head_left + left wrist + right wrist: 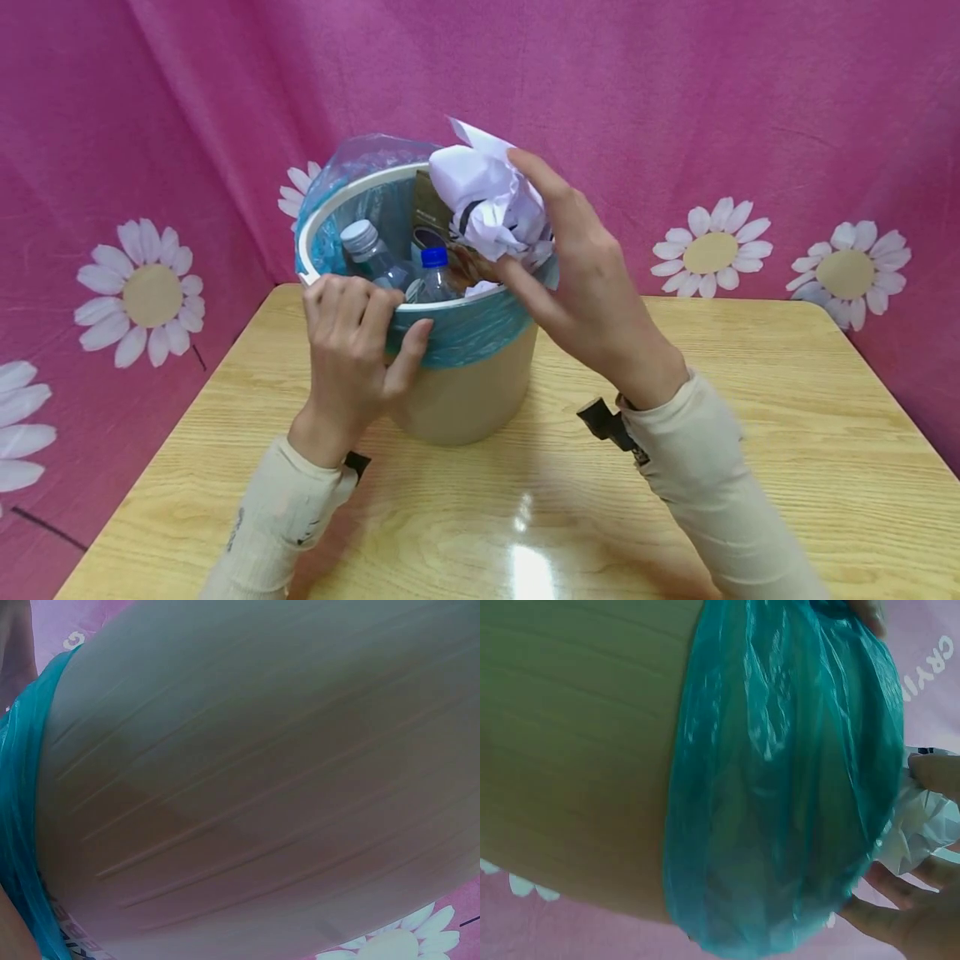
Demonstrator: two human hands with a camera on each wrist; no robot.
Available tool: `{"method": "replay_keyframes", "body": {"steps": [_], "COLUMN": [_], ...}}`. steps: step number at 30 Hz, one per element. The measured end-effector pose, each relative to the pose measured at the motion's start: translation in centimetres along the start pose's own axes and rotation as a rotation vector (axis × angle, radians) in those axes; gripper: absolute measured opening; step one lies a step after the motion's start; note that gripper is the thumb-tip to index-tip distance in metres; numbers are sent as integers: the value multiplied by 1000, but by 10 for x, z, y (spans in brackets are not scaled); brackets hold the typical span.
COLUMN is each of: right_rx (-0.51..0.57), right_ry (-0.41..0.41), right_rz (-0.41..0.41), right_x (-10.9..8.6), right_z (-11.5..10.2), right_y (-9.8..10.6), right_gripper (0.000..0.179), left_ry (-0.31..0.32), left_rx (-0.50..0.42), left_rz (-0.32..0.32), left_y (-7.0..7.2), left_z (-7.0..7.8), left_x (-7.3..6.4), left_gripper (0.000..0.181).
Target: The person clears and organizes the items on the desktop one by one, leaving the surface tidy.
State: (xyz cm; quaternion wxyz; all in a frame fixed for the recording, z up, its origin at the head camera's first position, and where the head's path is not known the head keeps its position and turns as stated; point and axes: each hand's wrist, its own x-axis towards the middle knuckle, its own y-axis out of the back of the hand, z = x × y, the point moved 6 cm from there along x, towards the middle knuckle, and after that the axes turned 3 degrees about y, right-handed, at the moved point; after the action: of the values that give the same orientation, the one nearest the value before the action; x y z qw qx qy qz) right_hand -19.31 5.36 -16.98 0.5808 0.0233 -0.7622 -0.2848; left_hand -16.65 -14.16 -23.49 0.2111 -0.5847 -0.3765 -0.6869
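A beige trash bin [465,408] stands on the table, lined with a blue plastic bag [472,337] folded over its white rim. My left hand [345,342] grips the near left of that rim, fingers hooked over the edge and thumb outside. At the right side of the opening, my right hand [592,283] holds a crumpled ball of white paper [487,200] between thumb and fingers. The paper overlaps the rim in the head view. In the right wrist view, the white paper [919,829] shows beside the bag, in the right hand's fingers.
Inside the bin are a clear bottle with a white cap [362,240], another with a blue cap [435,271] and a dark printed packet [427,200]. Beneath is a wood-grain table [750,400]. A pink curtain with daisies [600,100] hangs close behind it.
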Motion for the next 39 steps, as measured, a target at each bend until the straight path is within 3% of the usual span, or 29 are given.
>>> {"method": "replay_keyframes", "body": {"steps": [7,18,28,39], "right_rx": [38,16,11,9], "right_ry": [-7,-36,-9,-49], "right_rz": [-99,-131,-112,-41], "right_x": [2,-3,-6,-16], "right_z": [0,5,3,12], "right_y": [-19,-19,-13,2], "right_gripper": [72,83,71,64], "left_ry": [2,0,2,-2], "left_rx": [1,11,17,14], "left_rz": [-8,-4,-2,-8], "left_y": [-1,0,0,-1], "left_z": [0,-1,-1,0], "left_x": [-1,0,-2,-1], "left_gripper": [43,43,42,42]}}
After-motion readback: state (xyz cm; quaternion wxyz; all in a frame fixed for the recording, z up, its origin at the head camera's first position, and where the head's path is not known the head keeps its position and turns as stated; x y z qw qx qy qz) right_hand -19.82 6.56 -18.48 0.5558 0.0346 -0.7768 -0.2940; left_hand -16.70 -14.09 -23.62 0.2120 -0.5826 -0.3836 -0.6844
